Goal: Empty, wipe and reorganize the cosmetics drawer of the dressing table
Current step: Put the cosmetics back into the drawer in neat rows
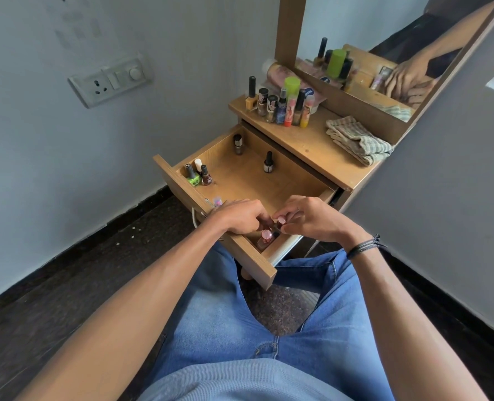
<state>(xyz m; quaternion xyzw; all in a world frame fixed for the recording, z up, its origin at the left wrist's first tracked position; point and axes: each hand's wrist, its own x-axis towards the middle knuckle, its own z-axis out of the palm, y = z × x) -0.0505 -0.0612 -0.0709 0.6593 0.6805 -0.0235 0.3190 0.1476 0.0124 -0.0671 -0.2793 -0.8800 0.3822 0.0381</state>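
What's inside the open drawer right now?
Green bottle, white-capped bottle and red bottle in one corner; dark bottle at back, grey bottle mid-floor; pink-capped bottle at front. Right hand pinches a second pink bottle; left hand hides the rest.

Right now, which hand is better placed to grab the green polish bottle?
Probably left. The left hand lies nearer the green polish bottle; the right hand pinches a pink-capped bottle and would have to cross over.

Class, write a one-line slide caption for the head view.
Right hand pinches a pink-capped bottle beside the left hand inside the open drawer; a cloth lies on the dressing table.
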